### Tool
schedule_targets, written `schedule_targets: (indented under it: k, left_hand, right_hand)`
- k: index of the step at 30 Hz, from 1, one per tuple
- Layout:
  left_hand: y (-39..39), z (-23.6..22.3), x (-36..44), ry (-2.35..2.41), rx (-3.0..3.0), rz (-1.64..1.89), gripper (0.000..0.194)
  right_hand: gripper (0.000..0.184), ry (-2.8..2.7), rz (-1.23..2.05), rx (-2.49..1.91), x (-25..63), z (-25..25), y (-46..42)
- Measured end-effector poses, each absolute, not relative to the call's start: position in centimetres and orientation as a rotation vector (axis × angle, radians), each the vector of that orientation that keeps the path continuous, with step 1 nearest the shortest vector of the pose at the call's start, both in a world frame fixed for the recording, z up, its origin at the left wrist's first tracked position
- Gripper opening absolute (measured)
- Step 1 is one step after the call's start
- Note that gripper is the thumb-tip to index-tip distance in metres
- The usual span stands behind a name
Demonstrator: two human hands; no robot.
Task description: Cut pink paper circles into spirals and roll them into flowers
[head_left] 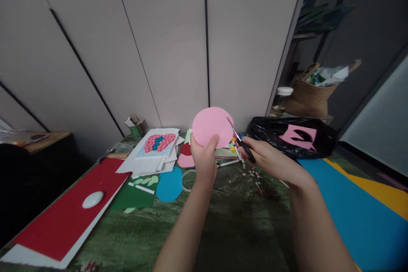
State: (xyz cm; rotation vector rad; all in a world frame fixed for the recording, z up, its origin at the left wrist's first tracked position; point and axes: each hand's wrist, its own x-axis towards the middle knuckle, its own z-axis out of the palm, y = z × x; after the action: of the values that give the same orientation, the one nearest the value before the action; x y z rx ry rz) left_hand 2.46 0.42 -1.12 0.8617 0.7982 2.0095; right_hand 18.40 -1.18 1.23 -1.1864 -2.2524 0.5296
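Note:
A round piece of pink paper [212, 125] is pinched in my left hand [204, 155], its thumb flat on the front. My right hand [261, 153] grips a pair of scissors [235, 131] by the black handles. The blades lie at the disc's right edge, one overlapping it; whether they are cutting cannot be made out. Below and behind the disc are a blue paper round [168, 185], part of a pink paper piece [185, 161] and a ring [188, 180], perhaps a tape roll. Small paper scraps [253, 176] lie beneath my right hand.
Red sheets [76, 208] with a white oval object [93, 199] lie left, near green paper [132, 197] and a marker [141, 188]. White sheets with a pink-and-blue artwork [159, 143] are behind. At right are a black bag [264, 129] holding a pink offcut [295, 138], and blue sheets [347, 204].

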Motion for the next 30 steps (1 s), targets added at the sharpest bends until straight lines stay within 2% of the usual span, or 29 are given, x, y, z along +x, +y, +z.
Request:
schedule_targets:
  k: [30]
  left_hand:
    - [0.39, -0.79, 2.26, 0.76, 0.894, 2.025, 0.048]
  right_hand:
    - [0.026, -2.213, 0.495, -1.207, 17.97, 1.58, -1.26]
